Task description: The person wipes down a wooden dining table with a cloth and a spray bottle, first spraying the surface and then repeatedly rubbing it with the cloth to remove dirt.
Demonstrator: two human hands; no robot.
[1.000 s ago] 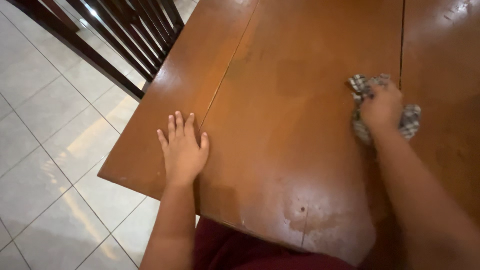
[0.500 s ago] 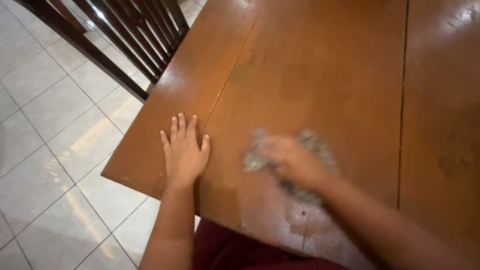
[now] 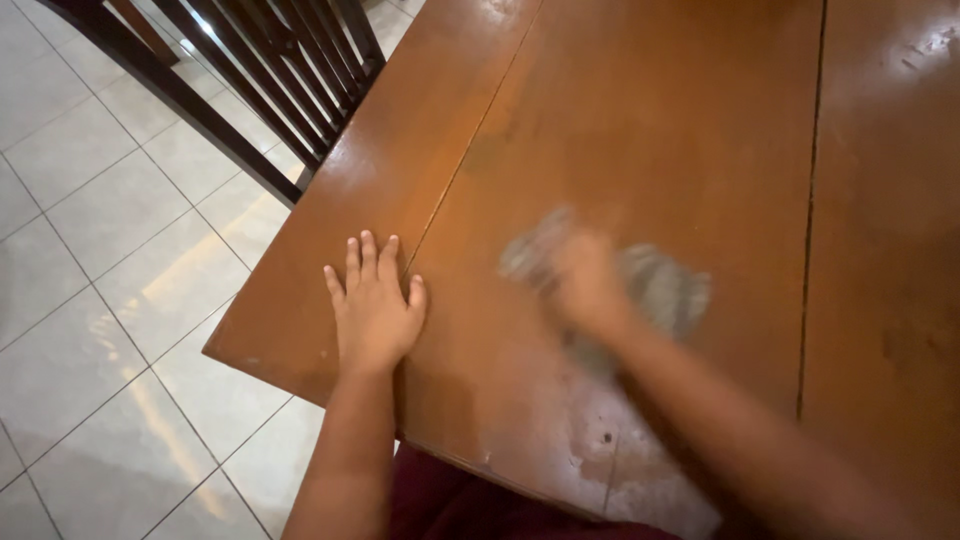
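My left hand lies flat and palm down on the brown wooden table, fingers spread, near the table's left front corner. My right hand is blurred with motion and presses a grey checked cloth against the tabletop, just right of the left hand. The cloth bunches out on both sides of the hand. A worn, pale patch of tabletop lies near the front edge below the cloth.
A dark wooden chair with slatted back stands at the table's far left side. Pale floor tiles lie to the left. Two seams run lengthwise along the tabletop. Dark red clothing shows under the front edge.
My right hand swept the cloth from the table's right side toward the left and nearer the front edge, and is now slightly to the right again. The left hand has stayed put.
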